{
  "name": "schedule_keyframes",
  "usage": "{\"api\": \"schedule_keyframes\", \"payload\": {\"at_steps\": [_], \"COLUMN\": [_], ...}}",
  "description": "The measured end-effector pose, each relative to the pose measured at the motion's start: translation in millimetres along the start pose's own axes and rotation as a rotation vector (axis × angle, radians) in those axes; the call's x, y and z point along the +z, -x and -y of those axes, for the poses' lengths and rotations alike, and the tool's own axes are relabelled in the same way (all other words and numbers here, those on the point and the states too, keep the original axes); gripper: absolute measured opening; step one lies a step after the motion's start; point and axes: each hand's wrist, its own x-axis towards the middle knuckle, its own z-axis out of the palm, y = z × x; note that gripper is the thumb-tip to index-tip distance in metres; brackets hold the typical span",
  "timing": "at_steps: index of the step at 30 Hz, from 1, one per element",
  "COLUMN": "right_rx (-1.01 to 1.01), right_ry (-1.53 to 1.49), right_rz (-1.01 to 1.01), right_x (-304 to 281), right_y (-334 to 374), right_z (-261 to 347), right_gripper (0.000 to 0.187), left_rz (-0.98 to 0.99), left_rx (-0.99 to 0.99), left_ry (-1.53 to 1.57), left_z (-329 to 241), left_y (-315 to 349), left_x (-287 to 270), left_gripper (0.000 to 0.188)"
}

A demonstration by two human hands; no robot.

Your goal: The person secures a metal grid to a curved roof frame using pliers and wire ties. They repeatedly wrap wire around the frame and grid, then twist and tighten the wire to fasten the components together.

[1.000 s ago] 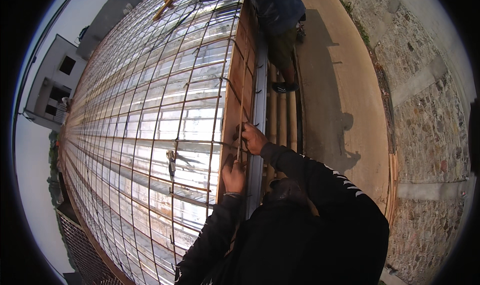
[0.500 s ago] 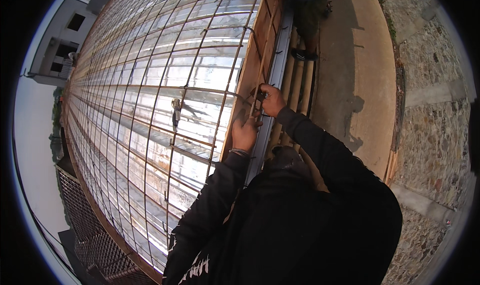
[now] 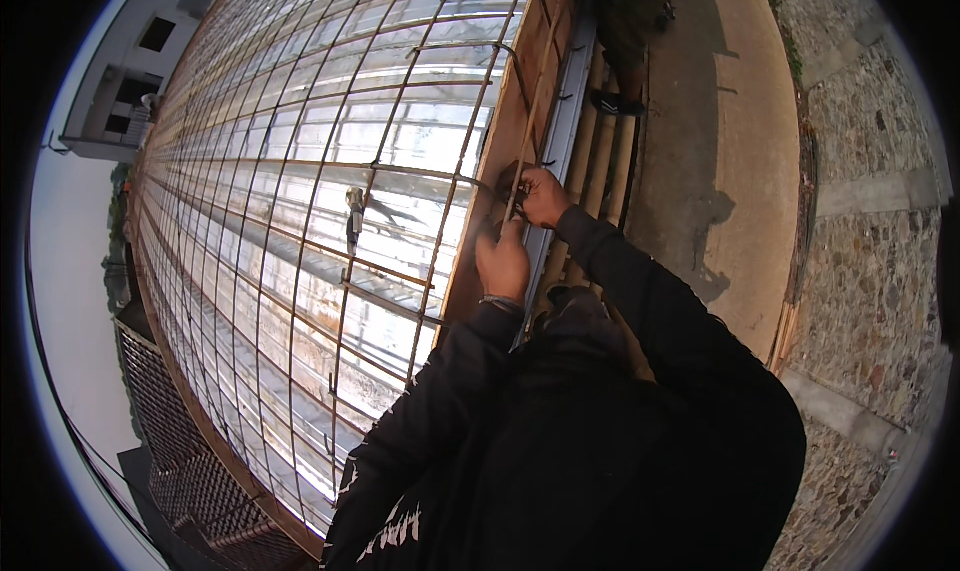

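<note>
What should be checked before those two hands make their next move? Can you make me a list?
1. Both hands at the thin steel rod: ok, the left hand is at its lower end, the right hand just above.
2. Firm grip: cannot tell, the fingertips are shadowed and partly hidden.
3. Gloves on: not ok, both hands are bare.
4. Loose hand tool away from the hands: ok, it lies off to the left at the rebar mesh.
5. Co-worker's shoe away from the hands: ok, it is farther ahead by the bamboo poles.

Head-worn fisheye looks down; left hand [image 3: 503, 263] and right hand [image 3: 545, 200] close below.
</note>
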Motion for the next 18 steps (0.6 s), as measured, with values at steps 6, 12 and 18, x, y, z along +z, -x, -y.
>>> {"api": "schedule_keyframes", "payload": {"at_steps": [6, 12, 18], "right_rx": [0.176, 0.151, 0.152], "right_ry": [-0.044, -0.021, 0.005], "right_rz": [0.099, 0.172, 0.045], "right_x": [4, -13, -7], "right_y": [-3, -9, 0], "right_z": [44, 25, 30], "right_gripper": [0.027, 0.028, 0.021], "left_rz": [-0.22, -0.267, -0.327], "left_rx": [-0.563, -0.793, -0.88], "left_ry": [0.738, 0.693, 0.57], "left_z": [-3, -39, -27], "left_y": [-9, -16, -24], "left_x": [6, -4, 6], "left_gripper": [0.055, 0.053, 0.058]}}
